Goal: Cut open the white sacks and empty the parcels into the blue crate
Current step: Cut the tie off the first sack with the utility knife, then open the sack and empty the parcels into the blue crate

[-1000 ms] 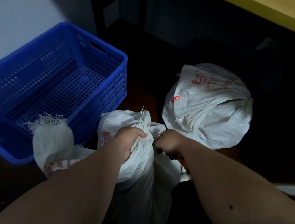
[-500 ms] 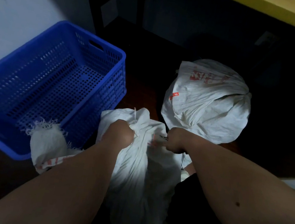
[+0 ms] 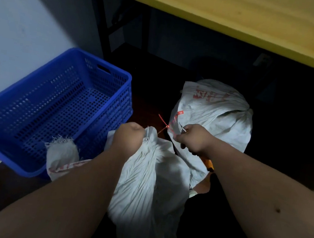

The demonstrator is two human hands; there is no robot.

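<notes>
Nearest the camera, 2 bare forearms reach forward over a white sack (image 3: 149, 187) that stands gathered and pleated between them. The left hand (image 3: 129, 137) clenches the bunched neck of this sack, fingers curled tight round the cloth. The right hand (image 3: 194, 138) is closed round a cutting tool (image 3: 182, 128), of which only a thin metal tip shows above the knuckles and an orange end below the wrist (the blade itself is too small to make out). Between the 2 hands a thin red tie (image 3: 163, 124) sticks out, just beside the metal tip.

To the left, a frayed white flap (image 3: 63, 151) of sacking lies against the near wall of the blue crate (image 3: 106, 73), which sits tilted beside the sack with its perforated floor bare. No parcels show.

Beyond the right hand, a second white sack (image 3: 218, 114) with red print rests on the dark floor, knotted shut and touching the first.

Farther off, dark metal legs (image 3: 104, 25) stand under a yellow wooden surface (image 3: 224, 12), with a pale wall (image 3: 26, 14) at left.
</notes>
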